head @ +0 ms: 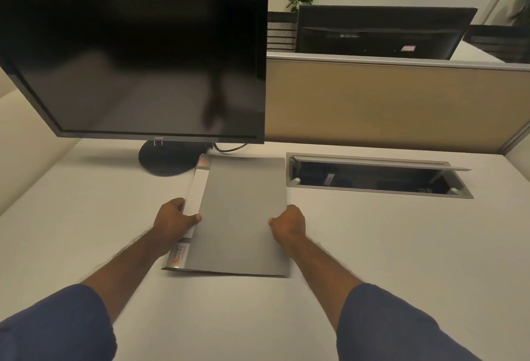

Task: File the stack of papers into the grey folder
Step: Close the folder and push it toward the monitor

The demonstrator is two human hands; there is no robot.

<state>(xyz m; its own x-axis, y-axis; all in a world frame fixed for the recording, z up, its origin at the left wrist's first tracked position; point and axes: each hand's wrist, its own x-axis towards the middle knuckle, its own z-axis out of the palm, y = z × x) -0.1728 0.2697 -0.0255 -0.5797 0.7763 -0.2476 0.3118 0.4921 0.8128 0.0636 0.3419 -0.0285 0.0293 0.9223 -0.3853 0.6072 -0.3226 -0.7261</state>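
- Left hand (175, 218): grips the spine side of the grey folder (241, 217), thumb lying on the cover and fingers curled round the white spine strip.
- Right hand (288, 223): clasps the opposite long edge of the folder, thumb tip on the cover, fingers tucked under the edge.
- Grey folder: closed, held between both hands at the middle of the desk (372, 246); its near end looks slightly raised above the surface, and whether the far end touches the desk cannot be told. The long axis runs away from the person toward the monitor (134, 59), with the spine on the left. The cover is flat, matte, plain grey and rectangular.
- Spine strip (198, 188): white and glossy; a label near the close end reads "SMART LIFE" beside an orange mark. A second orange mark shows at the far end.
- No loose papers can be made out; what the folder contains is hidden.
- Sleeves (57, 329): dark blue fabric, pushed up to the forearms.
- Desk: pale, smooth top. A rectangular metal-framed cable hatch (378, 175) lies open just right of the folder.
- Monitor: black, screen dark, on a round base (166, 160) just beyond the folder's far left corner; the small logo on the bezel is too blurred to read with certainty.
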